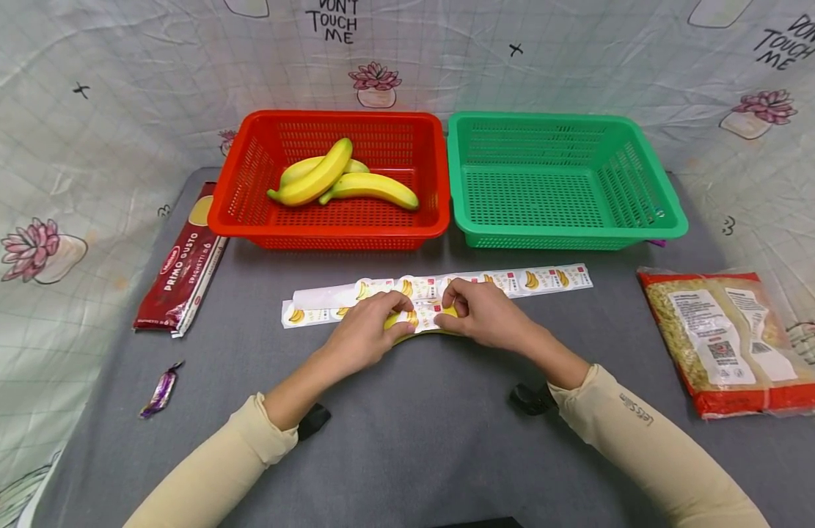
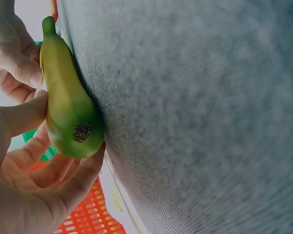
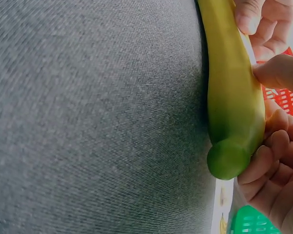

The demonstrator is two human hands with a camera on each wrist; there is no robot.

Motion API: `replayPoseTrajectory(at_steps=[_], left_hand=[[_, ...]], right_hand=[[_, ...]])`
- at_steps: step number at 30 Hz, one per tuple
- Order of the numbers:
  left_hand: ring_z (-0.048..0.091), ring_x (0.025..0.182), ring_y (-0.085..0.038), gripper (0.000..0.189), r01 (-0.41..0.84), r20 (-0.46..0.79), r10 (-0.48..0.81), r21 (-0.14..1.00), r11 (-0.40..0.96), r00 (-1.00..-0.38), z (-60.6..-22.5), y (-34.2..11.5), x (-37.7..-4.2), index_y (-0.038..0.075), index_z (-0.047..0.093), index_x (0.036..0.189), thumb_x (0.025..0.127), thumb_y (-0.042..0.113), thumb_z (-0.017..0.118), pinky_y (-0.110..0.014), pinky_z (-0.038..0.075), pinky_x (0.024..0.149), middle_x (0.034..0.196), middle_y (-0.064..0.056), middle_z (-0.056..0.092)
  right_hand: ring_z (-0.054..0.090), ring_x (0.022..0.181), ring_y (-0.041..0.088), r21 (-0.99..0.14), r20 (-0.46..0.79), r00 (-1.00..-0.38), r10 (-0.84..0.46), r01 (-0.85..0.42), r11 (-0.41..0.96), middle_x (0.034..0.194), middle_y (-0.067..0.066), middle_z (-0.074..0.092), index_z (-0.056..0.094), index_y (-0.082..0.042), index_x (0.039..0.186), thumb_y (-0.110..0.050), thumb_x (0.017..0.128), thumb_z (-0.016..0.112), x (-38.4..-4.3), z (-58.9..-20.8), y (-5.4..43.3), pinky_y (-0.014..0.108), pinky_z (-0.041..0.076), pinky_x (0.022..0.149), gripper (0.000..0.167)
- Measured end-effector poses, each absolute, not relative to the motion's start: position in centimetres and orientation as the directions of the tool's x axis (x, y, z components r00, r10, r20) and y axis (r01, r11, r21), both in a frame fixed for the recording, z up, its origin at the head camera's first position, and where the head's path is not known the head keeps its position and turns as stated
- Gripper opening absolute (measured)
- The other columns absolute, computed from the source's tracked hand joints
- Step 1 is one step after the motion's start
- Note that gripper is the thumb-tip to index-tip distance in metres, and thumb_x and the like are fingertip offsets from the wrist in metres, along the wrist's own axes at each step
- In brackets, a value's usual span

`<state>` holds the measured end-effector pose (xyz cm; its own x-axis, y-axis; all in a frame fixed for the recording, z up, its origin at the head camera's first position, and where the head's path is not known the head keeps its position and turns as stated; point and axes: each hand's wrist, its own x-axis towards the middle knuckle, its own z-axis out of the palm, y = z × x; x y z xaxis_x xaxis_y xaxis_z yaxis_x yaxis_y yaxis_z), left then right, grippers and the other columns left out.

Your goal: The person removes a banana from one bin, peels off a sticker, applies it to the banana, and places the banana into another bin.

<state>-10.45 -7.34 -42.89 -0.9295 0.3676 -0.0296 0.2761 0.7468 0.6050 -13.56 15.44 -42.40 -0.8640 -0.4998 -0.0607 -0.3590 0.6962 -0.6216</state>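
Right now, I have the banana (image 2: pixel 66 92) low on the grey table (image 1: pixel 407 455), with both hands on it. My head camera shows a printed label (image 1: pixel 425 317) along its upper side, while its ends are mostly hidden there by fingers. Only the left wrist view gives me the dark, rough spot on one end; the right wrist view shows the rounded green stub at the other. My left hand (image 1: pixel 362 331) grips its end between thumb and curled fingers, and my right hand (image 1: pixel 491 314) pinches the other end the same way. Just behind, strips of banana labels (image 1: pixel 542 281) stretch across the table, partly covered by the hands. Beyond them, the head view gives me whole what the wrist views catch in pieces: a red basket (image 1: pixel 331 242) with three bananas (image 1: pixel 318 176) and, beside it, a green basket (image 1: pixel 572 238). Only from above do I see the spaghetti packet (image 1: pixel 183 268) and purple sweet (image 1: pixel 160 390) on the left, and the clear-and-red bag (image 1: pixel 731 337) on the right.
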Motion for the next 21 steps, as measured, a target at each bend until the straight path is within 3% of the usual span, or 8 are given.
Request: replayPoseTrajectory(at_steps=[5, 10, 21], left_hand=[[0.065, 0.097, -0.021, 0.025, 0.275, -0.03, 0.368, 0.607, 0.746, -0.929, -42.75, -7.4, -10.38, 0.014, 0.068, 0.111, 0.092, 0.026, 0.077, -0.043, 0.052, 0.087, 0.105, -0.006, 0.071], [0.064, 0.097, -0.021, 0.024, 0.269, -0.038, 0.364, 0.602, 0.752, -0.931, -42.63, -7.33, -10.33, 0.014, 0.068, 0.111, 0.091, 0.026, 0.078, -0.043, 0.051, 0.087, 0.104, -0.005, 0.07], [0.065, 0.098, -0.02, 0.028, 0.27, -0.054, 0.38, 0.612, 0.744, -0.923, -42.75, -7.86, -10.52, 0.012, 0.073, 0.114, 0.091, 0.029, 0.077, -0.043, 0.051, 0.09, 0.109, -0.003, 0.073]], right_hand=[[0.046, 0.06, 0.01, -0.632, -0.021, -0.869, -0.494, -0.372, 0.68, 0.071, -0.003, 0.054, 0.063, -0.011, 0.097, -0.028, 0.085, 0.082, -13.53, -42.57, 15.63, 0.026, 0.038, 0.06, 0.028], [0.048, 0.069, 0.012, -0.597, 0.053, -0.835, -0.548, -0.466, 0.653, 0.079, 0.0, 0.056, 0.068, -0.013, 0.102, -0.026, 0.085, 0.082, -13.27, -42.64, 15.46, 0.029, 0.04, 0.066, 0.025], [0.049, 0.074, 0.011, -0.55, 0.008, -0.827, -0.562, -0.473, 0.688, 0.091, 0.001, 0.062, 0.075, -0.019, 0.116, -0.036, 0.089, 0.079, -13.06, -43.16, 16.15, 0.03, 0.041, 0.067, 0.033]])
